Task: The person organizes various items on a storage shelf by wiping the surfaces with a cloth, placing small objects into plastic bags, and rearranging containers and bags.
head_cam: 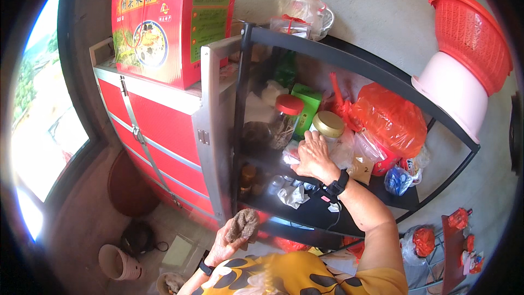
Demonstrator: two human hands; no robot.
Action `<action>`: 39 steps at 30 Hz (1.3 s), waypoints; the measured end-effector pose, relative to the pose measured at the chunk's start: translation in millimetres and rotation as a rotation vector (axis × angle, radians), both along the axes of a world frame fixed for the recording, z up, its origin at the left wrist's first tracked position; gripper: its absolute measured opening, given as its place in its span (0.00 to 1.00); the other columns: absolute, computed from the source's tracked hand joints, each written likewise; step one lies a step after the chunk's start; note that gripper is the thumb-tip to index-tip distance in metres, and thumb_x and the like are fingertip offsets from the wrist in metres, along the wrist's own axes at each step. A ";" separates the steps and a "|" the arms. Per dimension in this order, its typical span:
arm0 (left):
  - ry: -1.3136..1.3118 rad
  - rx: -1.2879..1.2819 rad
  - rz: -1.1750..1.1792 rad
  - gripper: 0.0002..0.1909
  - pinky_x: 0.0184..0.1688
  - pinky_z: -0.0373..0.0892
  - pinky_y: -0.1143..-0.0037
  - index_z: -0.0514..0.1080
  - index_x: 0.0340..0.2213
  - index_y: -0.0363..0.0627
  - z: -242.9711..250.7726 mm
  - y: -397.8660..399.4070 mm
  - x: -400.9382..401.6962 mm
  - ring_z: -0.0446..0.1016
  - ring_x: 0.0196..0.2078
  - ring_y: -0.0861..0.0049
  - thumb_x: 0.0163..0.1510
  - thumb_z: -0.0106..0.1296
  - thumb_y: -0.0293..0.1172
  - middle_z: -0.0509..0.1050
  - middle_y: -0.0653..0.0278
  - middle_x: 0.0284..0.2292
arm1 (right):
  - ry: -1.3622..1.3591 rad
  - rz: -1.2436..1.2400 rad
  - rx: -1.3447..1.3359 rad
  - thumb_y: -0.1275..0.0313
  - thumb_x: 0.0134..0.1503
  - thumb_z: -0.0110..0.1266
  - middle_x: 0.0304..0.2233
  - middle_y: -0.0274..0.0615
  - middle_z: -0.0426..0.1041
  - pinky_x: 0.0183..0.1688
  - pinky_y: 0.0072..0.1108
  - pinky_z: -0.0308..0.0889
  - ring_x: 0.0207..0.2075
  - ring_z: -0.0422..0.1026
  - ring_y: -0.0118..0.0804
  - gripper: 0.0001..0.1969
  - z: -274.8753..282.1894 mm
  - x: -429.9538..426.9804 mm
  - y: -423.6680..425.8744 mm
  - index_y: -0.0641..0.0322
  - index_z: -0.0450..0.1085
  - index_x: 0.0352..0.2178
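Note:
My left hand (233, 237) grips a crumpled brown cloth (244, 224) low in front of the black shelf rack. Reaching onto its upper visible shelf, my right hand (314, 156) has its fingers and thumb around a small clear plastic packet (290, 153) with whitish contents. Just beyond my right fingertips stands a jar with a gold lid (328, 123). To its left are a green box (308, 104) and a clear jar with a red lid (286, 121), which holds dark dried pieces. The palm side of my right hand is hidden.
A tied red plastic bag (389, 119) fills the shelf's right part. Below, crumpled white paper (293, 196) lies near small bottles. A red cabinet (159, 131) adjoins the rack's frame (239, 131), with a red carton (172, 28) on top. A pink basin (454, 90) leans at right.

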State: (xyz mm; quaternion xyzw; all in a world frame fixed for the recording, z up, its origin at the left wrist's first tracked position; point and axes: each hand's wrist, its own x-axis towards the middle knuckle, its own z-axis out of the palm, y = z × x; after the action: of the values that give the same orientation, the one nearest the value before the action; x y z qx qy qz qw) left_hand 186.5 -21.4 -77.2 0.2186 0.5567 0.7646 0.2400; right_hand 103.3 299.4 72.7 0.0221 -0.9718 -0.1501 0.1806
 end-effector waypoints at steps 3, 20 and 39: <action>-0.013 0.009 0.012 0.28 0.32 0.72 0.80 0.62 0.58 0.39 -4.2 -1.7 5.0 0.73 0.34 0.81 0.57 0.56 0.27 0.75 0.63 0.39 | -0.011 -0.021 0.017 0.55 0.34 0.69 0.42 0.52 0.69 0.52 0.34 0.60 0.50 0.63 0.48 0.26 0.0 0.1 -1.8 0.69 0.77 0.28; -0.034 0.003 -0.008 0.31 0.36 0.71 0.80 0.59 0.60 0.41 -11.4 -0.9 9.0 0.73 0.39 0.82 0.56 0.55 0.23 0.73 0.64 0.46 | 0.083 0.112 -0.052 0.63 0.37 0.70 0.38 0.56 0.71 0.47 0.37 0.67 0.41 0.71 0.53 0.29 17.9 28.2 -26.8 0.70 0.66 0.38; 0.059 -0.155 -0.036 0.28 0.31 0.71 0.80 0.62 0.58 0.41 0.7 1.5 4.8 0.71 0.28 0.84 0.57 0.55 0.22 0.74 0.65 0.35 | 0.203 0.443 -0.329 0.54 0.39 0.73 0.42 0.48 0.76 0.49 0.25 0.68 0.43 0.74 0.37 0.41 318.4 3.8 -43.4 0.75 0.70 0.49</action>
State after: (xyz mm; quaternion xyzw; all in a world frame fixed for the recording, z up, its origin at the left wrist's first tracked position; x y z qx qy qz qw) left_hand 191.3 -19.9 -76.5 0.2316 0.6170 0.7082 0.2533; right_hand 107.1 256.0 391.2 0.1889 -0.9316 0.0511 0.3063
